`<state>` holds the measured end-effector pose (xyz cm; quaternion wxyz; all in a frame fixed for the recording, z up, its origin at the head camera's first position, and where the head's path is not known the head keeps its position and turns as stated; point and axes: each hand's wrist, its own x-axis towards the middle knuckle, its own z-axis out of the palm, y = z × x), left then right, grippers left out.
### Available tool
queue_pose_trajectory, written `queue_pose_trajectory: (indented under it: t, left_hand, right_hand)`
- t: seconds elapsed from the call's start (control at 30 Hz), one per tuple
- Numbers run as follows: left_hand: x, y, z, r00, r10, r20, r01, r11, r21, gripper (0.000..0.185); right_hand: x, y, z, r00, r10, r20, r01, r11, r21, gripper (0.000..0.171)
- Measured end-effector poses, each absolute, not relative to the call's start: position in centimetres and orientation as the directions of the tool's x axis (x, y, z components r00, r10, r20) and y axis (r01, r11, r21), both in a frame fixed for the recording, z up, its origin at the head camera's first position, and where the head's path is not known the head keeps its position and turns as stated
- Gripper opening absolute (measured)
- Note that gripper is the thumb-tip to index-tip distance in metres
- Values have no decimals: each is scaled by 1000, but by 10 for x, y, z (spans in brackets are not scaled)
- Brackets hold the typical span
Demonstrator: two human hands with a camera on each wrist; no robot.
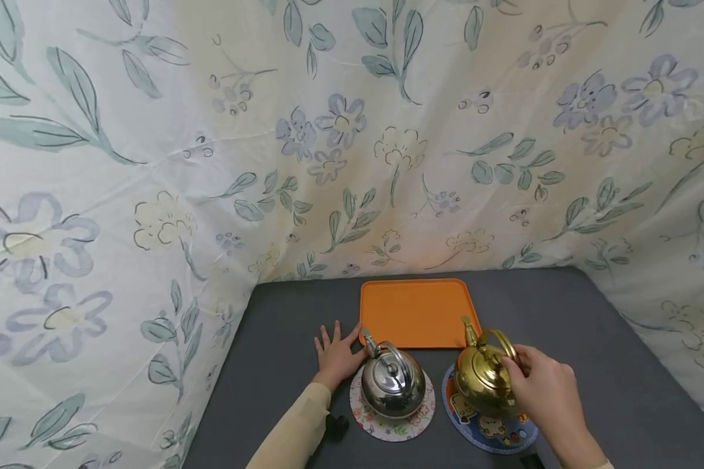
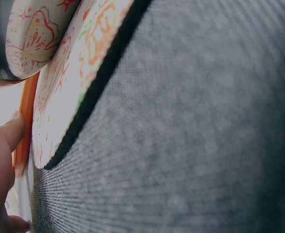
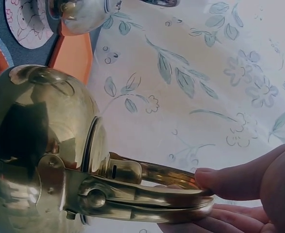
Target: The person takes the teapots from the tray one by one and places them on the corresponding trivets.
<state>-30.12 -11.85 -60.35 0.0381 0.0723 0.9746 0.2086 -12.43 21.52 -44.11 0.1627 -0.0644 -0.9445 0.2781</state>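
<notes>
A gold kettle (image 1: 484,374) stands on a blue round mat (image 1: 493,426). My right hand (image 1: 540,384) grips its handle (image 3: 166,191), thumb on top and fingers underneath. A silver kettle (image 1: 392,384) sits on a white floral mat (image 1: 390,426) to its left. My left hand (image 1: 334,355) lies flat and open on the grey table (image 1: 270,365), just left of the silver kettle, its fingers near the corner of an orange tray (image 1: 416,311). In the left wrist view the floral mat (image 2: 70,87) fills the upper left, with a fingertip (image 2: 11,131) beside the tray's edge (image 2: 26,121).
Flowered cloth (image 1: 152,163) walls the table at the back and on both sides. The tray lies flat behind the two kettles. A small dark object (image 1: 336,426) sits by my left sleeve.
</notes>
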Motion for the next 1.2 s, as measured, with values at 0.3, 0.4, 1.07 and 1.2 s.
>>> queue_pose_trajectory:
  t: [0.3,0.4,1.07,1.2]
  left_hand:
    - [-299,-118,-606,-988,153,-35,125,900,417,71]
    - [-299,-118,-606,-988,149,-33,122,900,418,70]
    - [-295,-117,-602,-989,149,-22,126,897,423,68]
    - [-295,-116,-602,-989,148,-22,125,897,423,69]
  right_hand:
    - [-123,216,-450,-945,227,235,58,823,-565,38]
    - [-123,216,-453,-945,224,238,52,822,-566,38]
    - [-119,218,-453,-950,255,183,99,797,-595,41]
    - [-118,218,-453,-950,259,172,108,794,-598,43]
